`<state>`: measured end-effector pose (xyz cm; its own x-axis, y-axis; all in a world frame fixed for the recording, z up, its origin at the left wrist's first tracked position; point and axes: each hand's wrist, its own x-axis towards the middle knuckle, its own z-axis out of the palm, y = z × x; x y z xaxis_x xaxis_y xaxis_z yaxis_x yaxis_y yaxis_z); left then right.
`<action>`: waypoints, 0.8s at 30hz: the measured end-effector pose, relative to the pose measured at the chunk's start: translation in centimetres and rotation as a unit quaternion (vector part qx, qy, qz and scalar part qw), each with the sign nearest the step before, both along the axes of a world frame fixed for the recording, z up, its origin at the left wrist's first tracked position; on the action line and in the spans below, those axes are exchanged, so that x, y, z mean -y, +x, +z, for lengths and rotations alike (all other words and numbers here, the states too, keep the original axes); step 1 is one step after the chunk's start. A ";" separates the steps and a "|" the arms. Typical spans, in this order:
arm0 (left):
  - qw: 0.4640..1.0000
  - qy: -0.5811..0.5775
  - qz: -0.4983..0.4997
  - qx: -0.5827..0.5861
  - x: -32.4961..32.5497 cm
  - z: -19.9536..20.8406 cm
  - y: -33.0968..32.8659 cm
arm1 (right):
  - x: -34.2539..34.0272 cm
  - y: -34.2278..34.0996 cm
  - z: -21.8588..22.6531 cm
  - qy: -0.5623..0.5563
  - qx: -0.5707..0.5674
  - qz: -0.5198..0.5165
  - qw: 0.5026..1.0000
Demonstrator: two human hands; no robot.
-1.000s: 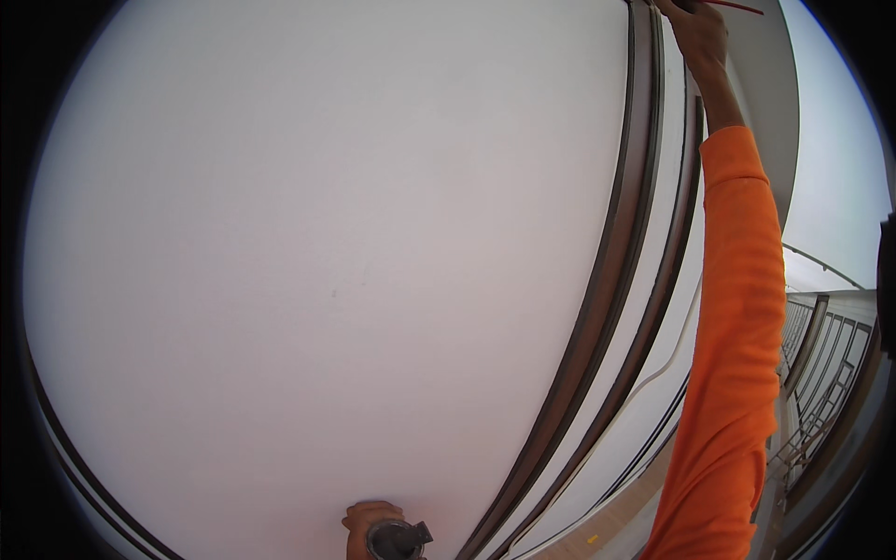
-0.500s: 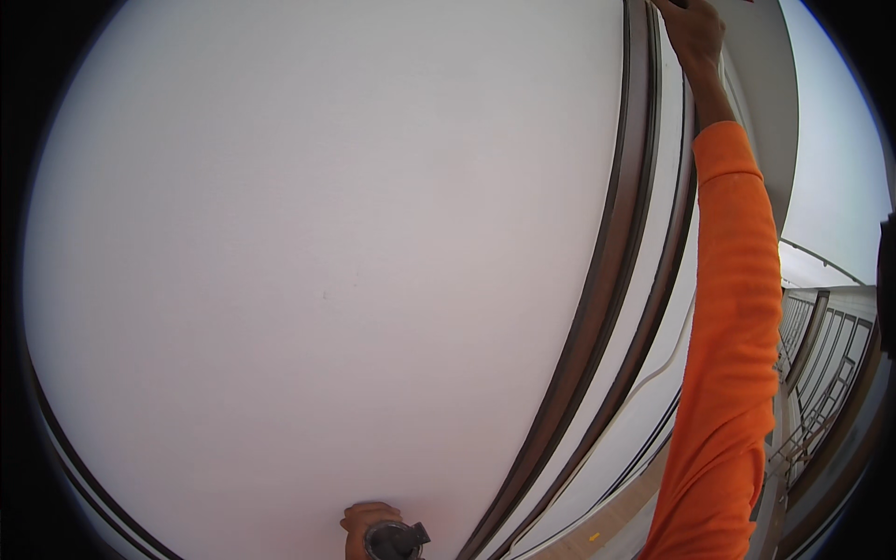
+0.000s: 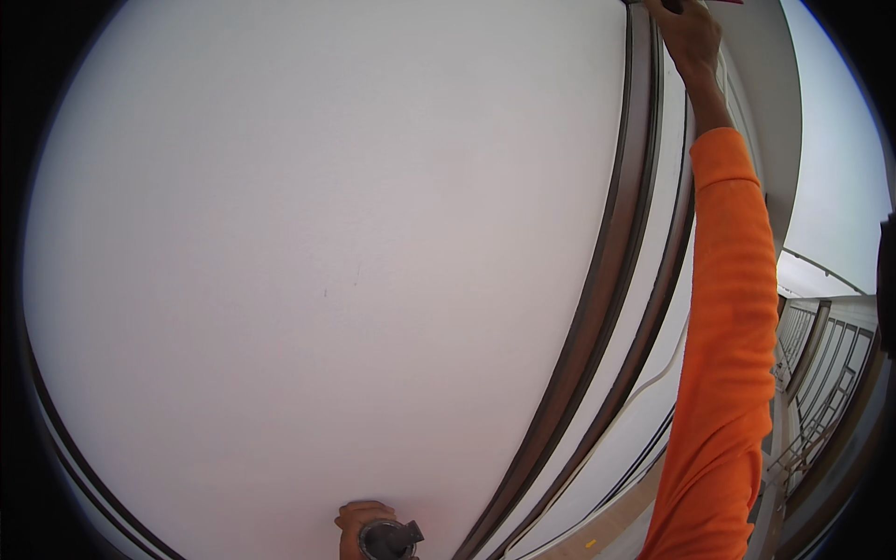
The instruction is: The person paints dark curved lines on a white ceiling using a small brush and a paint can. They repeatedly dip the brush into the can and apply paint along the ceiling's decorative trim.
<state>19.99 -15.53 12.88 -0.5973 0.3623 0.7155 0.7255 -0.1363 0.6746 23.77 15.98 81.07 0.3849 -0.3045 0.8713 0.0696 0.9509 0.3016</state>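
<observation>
My right arm, in an orange sleeve, stretches up along the right side. At the top edge my right hand is closed beside the brown frame strip. A thin tool with a red part shows at that hand, but most of it is cut off by the view. My left hand is low in the middle, wrapped round a round grey container. A dark block-like piece sticks out over its rim. A wide white panel with small dark marks stands in front of both hands.
A second brown strip runs right of the first, with a pale cable beside it. Far right are metal railings and a bright opening. A wooden ledge lies at lower right.
My right hand has shifted slightly left, and more of the red part shows. My left hand and the container sit a touch further left in the view.
</observation>
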 end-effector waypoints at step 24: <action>0.996 -0.080 -0.008 0.034 -0.8 -4.2 0.2 | -0.8 2.4 0.7 0.013 0.045 -0.057 0.997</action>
